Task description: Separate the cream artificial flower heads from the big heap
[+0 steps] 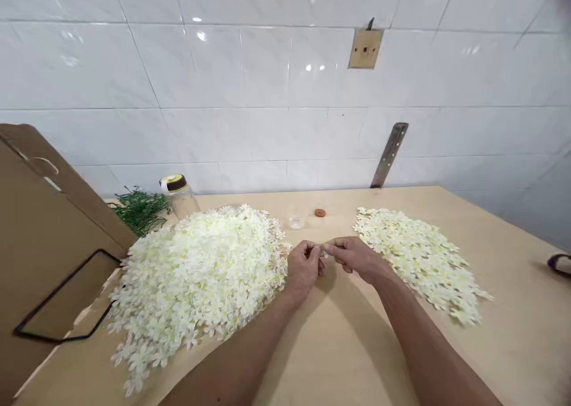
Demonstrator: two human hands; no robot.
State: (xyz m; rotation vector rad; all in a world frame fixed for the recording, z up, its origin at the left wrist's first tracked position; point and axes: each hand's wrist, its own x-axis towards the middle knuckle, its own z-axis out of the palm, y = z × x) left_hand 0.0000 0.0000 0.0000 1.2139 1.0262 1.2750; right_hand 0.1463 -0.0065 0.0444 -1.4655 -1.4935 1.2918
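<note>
My left hand and my right hand meet above the middle of the table, fingertips almost touching. Both are closed in a pinch. A small pale bit shows between the fingertips, too small and too covered to name. Close to my left hand lies a big heap of white artificial flowers. A flatter, smaller spread of cream-white artificial flowers is beside my right forearm. Just beyond the hands stand a small clear cup and a reddish-brown disc.
An open cardboard box stands at the left, near a black wire frame. Behind the heap are green artificial foliage and a jar with a yellow-and-brown lid. A metal bracket rises at the table's back edge against the tiled wall.
</note>
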